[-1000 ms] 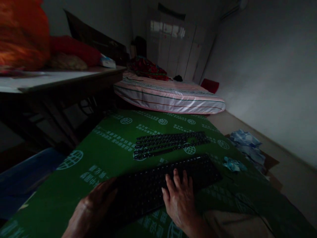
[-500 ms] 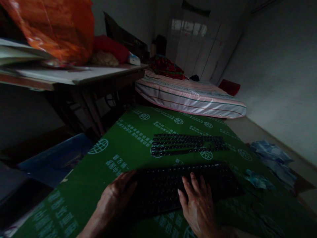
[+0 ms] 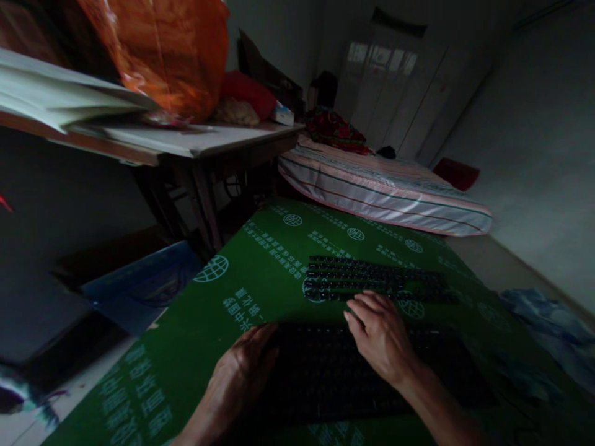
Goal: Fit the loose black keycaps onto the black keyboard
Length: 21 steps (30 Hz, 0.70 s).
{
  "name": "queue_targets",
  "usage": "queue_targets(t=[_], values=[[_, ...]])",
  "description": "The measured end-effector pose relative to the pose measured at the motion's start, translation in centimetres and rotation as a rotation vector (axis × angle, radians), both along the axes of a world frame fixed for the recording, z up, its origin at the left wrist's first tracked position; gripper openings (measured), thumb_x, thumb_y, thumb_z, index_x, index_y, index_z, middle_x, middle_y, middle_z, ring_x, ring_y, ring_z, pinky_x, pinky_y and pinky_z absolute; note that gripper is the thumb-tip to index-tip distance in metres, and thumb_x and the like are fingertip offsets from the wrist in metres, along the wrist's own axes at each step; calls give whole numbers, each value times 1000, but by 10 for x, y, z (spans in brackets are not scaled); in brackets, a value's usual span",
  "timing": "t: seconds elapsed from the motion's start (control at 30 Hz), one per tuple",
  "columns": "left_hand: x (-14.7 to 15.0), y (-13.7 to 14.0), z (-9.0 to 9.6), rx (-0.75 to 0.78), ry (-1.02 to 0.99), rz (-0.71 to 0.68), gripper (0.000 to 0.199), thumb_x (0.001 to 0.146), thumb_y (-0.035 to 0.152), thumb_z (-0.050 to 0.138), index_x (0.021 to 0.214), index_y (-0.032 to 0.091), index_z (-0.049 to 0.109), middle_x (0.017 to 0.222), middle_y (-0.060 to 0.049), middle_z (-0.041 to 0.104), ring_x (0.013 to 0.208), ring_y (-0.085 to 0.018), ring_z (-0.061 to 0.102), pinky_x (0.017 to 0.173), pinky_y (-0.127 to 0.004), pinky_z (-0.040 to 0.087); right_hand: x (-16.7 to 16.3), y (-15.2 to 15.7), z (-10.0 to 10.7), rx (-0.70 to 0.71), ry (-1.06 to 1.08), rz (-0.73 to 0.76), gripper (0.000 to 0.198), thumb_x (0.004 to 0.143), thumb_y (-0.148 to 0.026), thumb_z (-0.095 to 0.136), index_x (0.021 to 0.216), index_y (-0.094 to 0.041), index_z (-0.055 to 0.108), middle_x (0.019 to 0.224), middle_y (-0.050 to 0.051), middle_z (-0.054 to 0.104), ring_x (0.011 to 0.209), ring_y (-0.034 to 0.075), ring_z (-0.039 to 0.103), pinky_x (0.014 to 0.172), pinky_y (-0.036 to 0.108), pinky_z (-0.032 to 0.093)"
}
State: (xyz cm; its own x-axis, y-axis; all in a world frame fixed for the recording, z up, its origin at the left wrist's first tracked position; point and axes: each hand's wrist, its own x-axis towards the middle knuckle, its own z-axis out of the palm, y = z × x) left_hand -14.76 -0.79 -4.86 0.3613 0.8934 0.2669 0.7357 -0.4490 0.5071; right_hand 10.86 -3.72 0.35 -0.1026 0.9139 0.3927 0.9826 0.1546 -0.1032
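A black keyboard (image 3: 320, 378) lies across the green table in front of me, its details dim in the low light. My left hand (image 3: 246, 362) grips its left end, fingers over the far left corner and thumb along the edge. Beyond the keyboard, loose black keycaps (image 3: 346, 272) are laid out in several rows on the tabletop. My right hand (image 3: 376, 331) is over the keyboard's far edge, its fingertips beside the nearest row of keycaps. Its fingers are loosely extended with the thumb apart, and nothing shows in them.
The green table (image 3: 186, 347) has white printing. A side table (image 3: 195, 145) at the left holds an orange bag (image 3: 181, 62) and papers. A blue bin (image 3: 144, 285) stands below it. Behind is a bed (image 3: 385, 192). Crumpled blue plastic (image 3: 553, 328) is at the right.
My right hand has lifted from the keyboard's keys and moved forward to its far edge, near the keycap rows. My left hand keeps its grip on the left end. The view has turned slightly left.
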Motion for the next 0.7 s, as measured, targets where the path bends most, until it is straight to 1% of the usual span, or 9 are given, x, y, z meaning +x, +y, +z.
queue_targets(t=[0.07, 0.17, 0.23, 0.37, 0.5, 0.6, 0.7], values=[[0, -1, -1, 16, 6, -2, 37, 82, 34, 44, 110, 21, 64, 107, -6, 70, 95, -20, 67, 83, -30, 56, 2, 35, 10, -51, -11, 64, 24, 90, -25, 45, 95, -22, 69, 100, 5, 68, 101, 18, 55, 93, 30, 38], [0, -3, -1, 40, 21, 1, 35, 83, 33, 43, 110, 22, 64, 106, -6, 70, 93, -19, 68, 82, -29, 56, 1, 87, 16, -143, -66, 145, 23, 91, -22, 46, 97, -20, 68, 97, 4, 68, 95, 15, 56, 91, 25, 38], [0, -4, -2, 68, 25, 9, 35, 83, 32, 43, 109, 22, 64, 105, -5, 70, 93, -19, 68, 81, -28, 56, -2, 118, 16, -216, -99, 148, 23, 91, -22, 47, 99, -19, 68, 99, 5, 68, 98, 15, 56, 89, 24, 38], [-1, -7, -6, 141, 37, -2, 34, 85, 32, 43, 111, 21, 63, 106, -6, 70, 92, -18, 68, 81, -26, 56, -7, 166, 10, -281, -112, 148, 19, 87, -20, 52, 96, -19, 70, 96, 6, 69, 96, 16, 58, 83, 24, 40], [-4, -10, -18, 174, 43, 21, 35, 87, 35, 43, 115, 23, 60, 107, -5, 70, 94, -19, 68, 80, -26, 57, -10, 191, 2, -336, -112, 167, 19, 84, -22, 59, 99, -21, 70, 104, 4, 69, 98, 16, 59, 82, 24, 42], [-5, -11, -29, 185, 53, 39, 37, 88, 37, 42, 119, 25, 58, 109, -5, 69, 96, -20, 67, 81, -27, 57, -11, 199, -2, -373, -121, 197, 20, 80, -22, 64, 98, -22, 71, 104, 4, 69, 100, 16, 59, 83, 24, 42], [-5, -12, -33, 194, 76, 30, 39, 88, 37, 40, 122, 25, 56, 112, -7, 68, 99, -21, 66, 83, -31, 56, -12, 204, -7, -400, -129, 213, 20, 78, -22, 65, 97, -22, 71, 103, 4, 69, 99, 17, 59, 83, 24, 43]])
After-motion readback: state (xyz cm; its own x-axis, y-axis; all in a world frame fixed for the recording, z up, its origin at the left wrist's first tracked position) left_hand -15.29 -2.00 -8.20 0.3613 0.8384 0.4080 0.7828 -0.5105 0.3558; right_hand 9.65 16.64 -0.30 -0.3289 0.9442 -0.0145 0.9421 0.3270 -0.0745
